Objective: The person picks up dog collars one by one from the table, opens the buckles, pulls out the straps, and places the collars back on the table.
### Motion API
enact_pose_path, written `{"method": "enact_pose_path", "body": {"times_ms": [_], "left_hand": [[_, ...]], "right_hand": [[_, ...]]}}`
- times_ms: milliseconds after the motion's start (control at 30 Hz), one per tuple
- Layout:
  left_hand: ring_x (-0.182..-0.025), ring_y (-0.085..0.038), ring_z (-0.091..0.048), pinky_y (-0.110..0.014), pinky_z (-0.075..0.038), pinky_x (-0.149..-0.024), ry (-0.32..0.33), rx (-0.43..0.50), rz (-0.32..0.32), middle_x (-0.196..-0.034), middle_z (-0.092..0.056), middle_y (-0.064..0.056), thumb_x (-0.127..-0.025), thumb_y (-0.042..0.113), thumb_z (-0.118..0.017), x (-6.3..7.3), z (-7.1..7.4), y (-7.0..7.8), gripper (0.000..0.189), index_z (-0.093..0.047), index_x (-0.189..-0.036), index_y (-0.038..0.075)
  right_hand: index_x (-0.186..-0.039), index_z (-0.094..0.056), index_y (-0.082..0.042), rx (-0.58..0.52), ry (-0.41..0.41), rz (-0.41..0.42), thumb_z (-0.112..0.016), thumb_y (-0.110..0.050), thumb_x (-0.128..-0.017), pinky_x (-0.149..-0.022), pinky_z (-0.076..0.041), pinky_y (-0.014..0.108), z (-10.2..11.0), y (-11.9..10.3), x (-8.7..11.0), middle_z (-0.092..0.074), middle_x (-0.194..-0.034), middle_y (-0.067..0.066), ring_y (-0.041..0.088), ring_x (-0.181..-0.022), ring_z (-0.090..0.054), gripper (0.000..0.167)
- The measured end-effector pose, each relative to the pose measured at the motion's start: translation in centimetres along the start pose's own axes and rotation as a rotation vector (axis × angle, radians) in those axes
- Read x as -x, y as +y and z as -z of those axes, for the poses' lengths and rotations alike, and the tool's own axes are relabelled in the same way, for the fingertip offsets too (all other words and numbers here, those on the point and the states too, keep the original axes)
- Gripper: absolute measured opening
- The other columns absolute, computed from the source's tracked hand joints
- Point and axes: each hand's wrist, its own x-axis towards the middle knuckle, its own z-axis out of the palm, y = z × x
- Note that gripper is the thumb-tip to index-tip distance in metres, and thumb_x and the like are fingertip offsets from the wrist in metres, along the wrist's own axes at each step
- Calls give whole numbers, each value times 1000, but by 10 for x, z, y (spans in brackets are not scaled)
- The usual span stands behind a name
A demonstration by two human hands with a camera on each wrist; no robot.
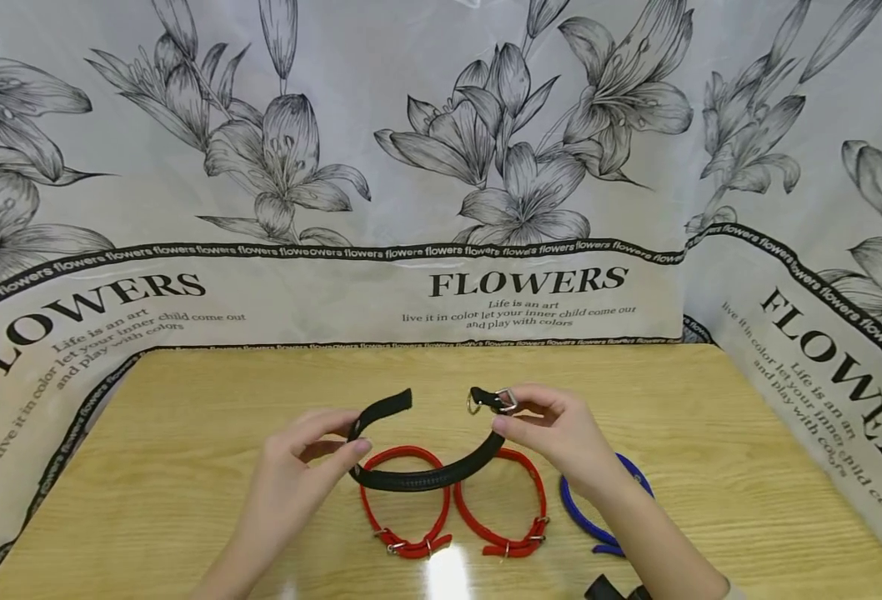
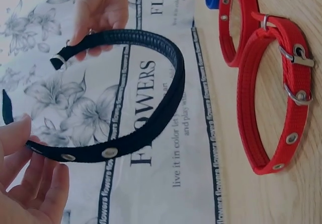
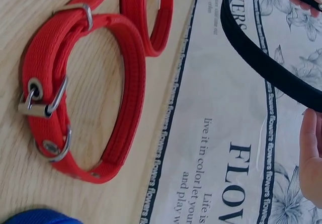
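A black collar (image 1: 418, 481) hangs in an open curve between my two hands, over the table. My left hand (image 1: 302, 454) pinches it near the strap end, where metal eyelets (image 2: 109, 152) line the strap. With thumb and fingers, my right hand (image 1: 549, 429) grips the other end, by the silver buckle (image 1: 506, 400) and a metal ring. The free strap tip (image 1: 392, 404) points up and right, apart from the buckle. Behind and below it lie two red collars (image 1: 403, 550) (image 1: 512, 548), each fastened into a loop.
A blue collar (image 1: 587, 525) lies right of the red ones, partly behind my right forearm. Dark objects (image 1: 604, 588) sit at the table's front edge. The wooden table (image 1: 186, 467) meets a flower-printed sheet (image 1: 321, 300) at the back and sides.
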Motion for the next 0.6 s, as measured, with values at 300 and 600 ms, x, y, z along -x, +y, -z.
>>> {"method": "enact_pose_path", "body": {"times_ms": [300, 600], "left_hand": [[-98, -9, -61, -24, -51, -82, 79, 191, 327, -100, -69, 6, -85, 15, -69, -16, 15, -16, 32, -64, -111, -4], [-82, -8, -65, -24, -52, -78, 194, 514, 388, -98, -69, 5, -90, 17, -64, -33, 28, -48, 12, -71, -87, 8]], "right_hand": [[-89, -70, -21, -87, 93, 24, -65, 1, -85, -77, -51, 23, 21, 13, -10, -67, -90, -4, 9, -86, -62, 23], [-87, -66, -9, -467, 180, -11, -58, 0, -90, -79, -53, 25, 44, 20, -22, -62, -97, 0, 11, -88, -63, 13]]}}
